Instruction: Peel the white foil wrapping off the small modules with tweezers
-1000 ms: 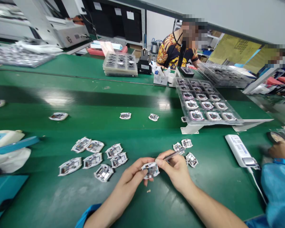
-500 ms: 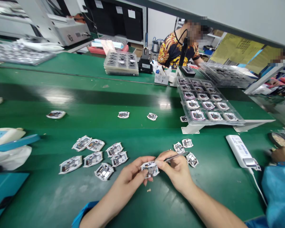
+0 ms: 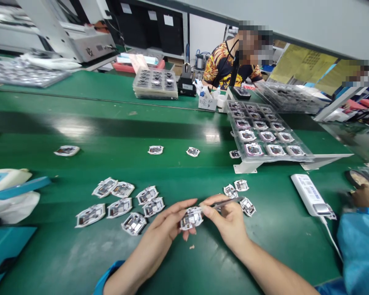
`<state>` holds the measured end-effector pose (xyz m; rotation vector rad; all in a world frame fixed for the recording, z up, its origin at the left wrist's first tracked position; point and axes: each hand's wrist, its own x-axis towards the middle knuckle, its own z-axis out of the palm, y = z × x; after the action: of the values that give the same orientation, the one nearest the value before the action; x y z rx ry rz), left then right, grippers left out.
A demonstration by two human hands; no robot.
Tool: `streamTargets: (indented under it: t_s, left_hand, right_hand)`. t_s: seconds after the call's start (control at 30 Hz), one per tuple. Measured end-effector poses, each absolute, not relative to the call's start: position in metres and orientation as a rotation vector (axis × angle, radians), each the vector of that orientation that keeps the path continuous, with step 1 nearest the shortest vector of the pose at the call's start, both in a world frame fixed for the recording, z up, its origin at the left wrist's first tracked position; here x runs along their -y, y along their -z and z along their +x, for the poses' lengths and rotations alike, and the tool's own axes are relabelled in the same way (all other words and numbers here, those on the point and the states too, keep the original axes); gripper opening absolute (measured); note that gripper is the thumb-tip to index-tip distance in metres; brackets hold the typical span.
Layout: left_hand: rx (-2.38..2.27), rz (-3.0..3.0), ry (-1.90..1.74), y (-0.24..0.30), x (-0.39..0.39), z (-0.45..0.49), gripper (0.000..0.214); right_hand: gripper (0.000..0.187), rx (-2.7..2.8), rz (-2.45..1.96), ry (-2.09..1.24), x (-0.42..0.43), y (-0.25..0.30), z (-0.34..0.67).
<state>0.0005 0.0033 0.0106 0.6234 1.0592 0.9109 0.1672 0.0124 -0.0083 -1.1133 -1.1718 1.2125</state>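
Note:
My left hand (image 3: pixel 164 221) pinches a small white-edged electronic module (image 3: pixel 191 218) over the green bench. My right hand (image 3: pixel 224 219) holds slim dark tweezers (image 3: pixel 226 202), with its fingers against the module's right edge. The tweezer tips are hidden behind my fingers. Just beyond my right hand lies a small group of similar modules (image 3: pixel 238 194). A larger group of modules (image 3: pixel 119 205) lies to the left of my left hand.
A clear plastic tray of modules (image 3: pixel 233 116) stands on a white stand at the right, near a white power strip (image 3: pixel 309 194). A co-worker's hand (image 3: pixel 367 196) and blue sleeve (image 3: pixel 361 246) are at the right. Another person (image 3: pixel 224 65) sits across the bench.
The view has shifted slightly, so the far modules sit a little further left. My hands keep the same hold on the module and tweezers.

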Motion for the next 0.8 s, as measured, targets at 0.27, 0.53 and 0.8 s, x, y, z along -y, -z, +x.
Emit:
streamTargets:
  t_s: [0.27,0.53,0.8]
  left_hand:
    - [-1.062,0.725,-0.913,-0.008,-0.002,0.001,0.032]
    - [-1.091,0.786,-0.879,-0.003,-0.003,0.002,0.041]
    - [-1.105,0.797,-0.884,-0.006,-0.004,0.0,0.043]
  right_hand:
    - [0.006,1.213,-1.073,-1.141,-0.01,0.011,0.165]
    - [0.006,1.339,-0.917,-1.088,-0.01,0.009,0.164]
    - [0.011,1.744,-0.706,-0.625,-0.009,-0.008,0.172]
